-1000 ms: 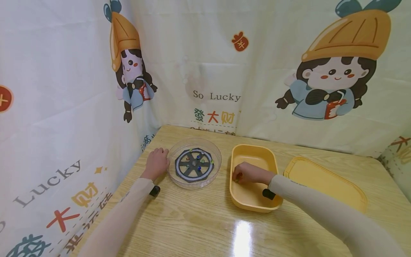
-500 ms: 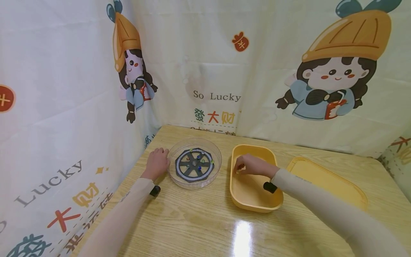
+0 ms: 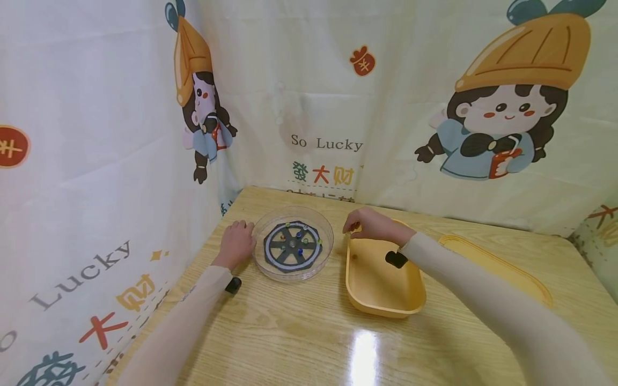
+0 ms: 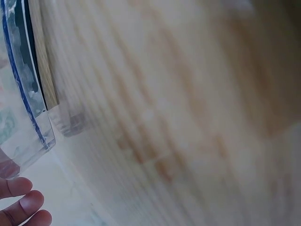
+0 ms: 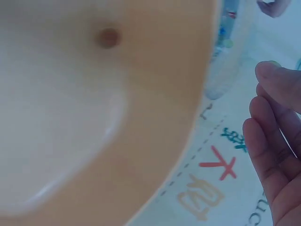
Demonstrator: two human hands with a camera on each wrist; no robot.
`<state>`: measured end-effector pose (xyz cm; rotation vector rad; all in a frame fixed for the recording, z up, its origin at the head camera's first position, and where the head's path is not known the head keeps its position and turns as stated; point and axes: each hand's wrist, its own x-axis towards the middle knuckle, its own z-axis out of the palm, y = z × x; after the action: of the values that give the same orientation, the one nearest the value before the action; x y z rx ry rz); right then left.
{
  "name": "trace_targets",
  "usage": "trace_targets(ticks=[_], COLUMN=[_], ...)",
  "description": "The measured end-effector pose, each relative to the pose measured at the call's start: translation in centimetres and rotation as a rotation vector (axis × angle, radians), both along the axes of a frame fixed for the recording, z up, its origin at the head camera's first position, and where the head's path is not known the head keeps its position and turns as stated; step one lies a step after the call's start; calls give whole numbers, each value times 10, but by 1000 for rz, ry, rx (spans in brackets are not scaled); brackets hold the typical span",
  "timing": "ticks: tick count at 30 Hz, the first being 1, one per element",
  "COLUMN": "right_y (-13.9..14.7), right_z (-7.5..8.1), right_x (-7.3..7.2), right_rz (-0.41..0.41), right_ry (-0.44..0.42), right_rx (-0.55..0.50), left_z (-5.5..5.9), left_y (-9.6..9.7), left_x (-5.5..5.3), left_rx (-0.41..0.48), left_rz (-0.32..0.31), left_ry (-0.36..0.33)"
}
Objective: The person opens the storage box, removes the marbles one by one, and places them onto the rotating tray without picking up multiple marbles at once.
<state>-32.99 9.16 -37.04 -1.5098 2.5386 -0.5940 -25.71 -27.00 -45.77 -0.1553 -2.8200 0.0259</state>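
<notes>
My left hand (image 3: 237, 244) holds the left side of a clear round dish (image 3: 260, 268), one fingertip showing through its wall in the left wrist view. A dark wheel-shaped piece (image 3: 292, 245) shows within the dish's outline; I cannot tell whether it lies inside or beneath. Several small coloured marbles (image 3: 300, 251) sit over it. My right hand (image 3: 374, 224) is above the far left rim of a yellow tub (image 3: 386, 310). Thumb and finger pinch a small greenish marble (image 5: 275, 63), mostly hidden by the thumb. One brownish marble (image 5: 108, 37) lies on the tub's floor.
A yellow lid (image 3: 497, 271) lies flat to the right of the tub, partly behind my right forearm. The wooden table (image 3: 289, 332) meets a printed cloth (image 3: 318, 96) at the back and left.
My right hand has risen from inside the tub to above its far left rim with the pinched marble, uncovering the brownish one. The left hand has stayed at the dish.
</notes>
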Motion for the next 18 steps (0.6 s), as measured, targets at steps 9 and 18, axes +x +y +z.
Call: trace_targets(ticks=[9,18], right_y=[-44,-90], right_z=[9,3], right_x=[-9,-14], right_rz=[-60,-49], right_ry=[-50,-83], right_rx=[-3,-18], left_z=[-2,-4], left_y=[-3,-4], left_x=[-1,-2], left_rx=[-3,0], left_rz=[2,-5], left_ry=[11,28])
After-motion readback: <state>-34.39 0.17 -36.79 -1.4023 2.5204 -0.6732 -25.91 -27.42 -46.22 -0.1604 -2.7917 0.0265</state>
